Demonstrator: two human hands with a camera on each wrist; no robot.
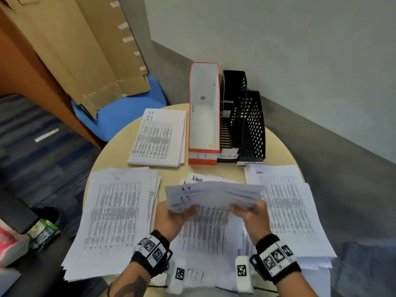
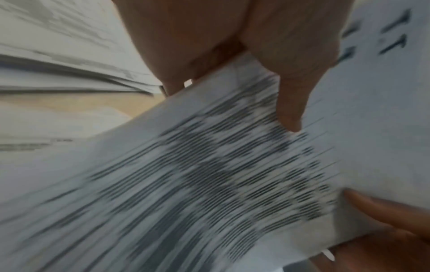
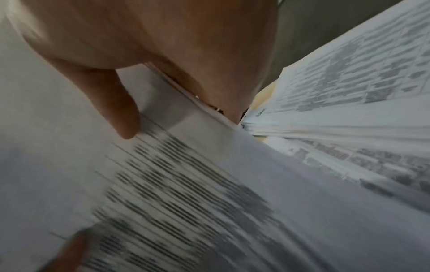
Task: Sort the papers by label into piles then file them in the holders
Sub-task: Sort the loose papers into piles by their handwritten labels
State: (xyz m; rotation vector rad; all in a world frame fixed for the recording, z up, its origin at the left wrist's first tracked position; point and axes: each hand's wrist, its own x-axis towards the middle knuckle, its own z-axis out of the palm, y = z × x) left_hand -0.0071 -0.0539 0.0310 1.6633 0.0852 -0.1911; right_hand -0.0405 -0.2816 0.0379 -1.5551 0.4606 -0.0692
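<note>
Both hands hold one sheaf of papers (image 1: 214, 195) lifted above the round surface (image 1: 276, 144). The left hand (image 1: 171, 219) has its grip closed on the sheaf's left near edge; the left wrist view shows the thumb (image 2: 291, 103) lying on top of the printed page and other fingers under it. The right hand (image 1: 252, 217) has its grip closed on the right near edge, with its thumb (image 3: 116, 110) pressed on the top sheet and the fingers beneath. The top sheet of the sheaf reads "IT" in handwriting near its left end; the sheets are fanned slightly and blurred.

Directly below the sheaf lies a middle pile (image 1: 205, 230) headed "Admin". To its left sits a broad, loosely squared left pile (image 1: 113, 217); its heading is too small to read. To the right is a right pile (image 1: 287, 206), also headed "Admin". Farther back on the left rests a neater IT pile (image 1: 158, 138).

At the back of the surface stand three holders side by side: an orange holder (image 1: 203, 161) labelled "IT", a black mesh holder (image 1: 233, 103) labelled "ADMIN", and a second black holder (image 1: 255, 129) whose label is cut off from view
</note>
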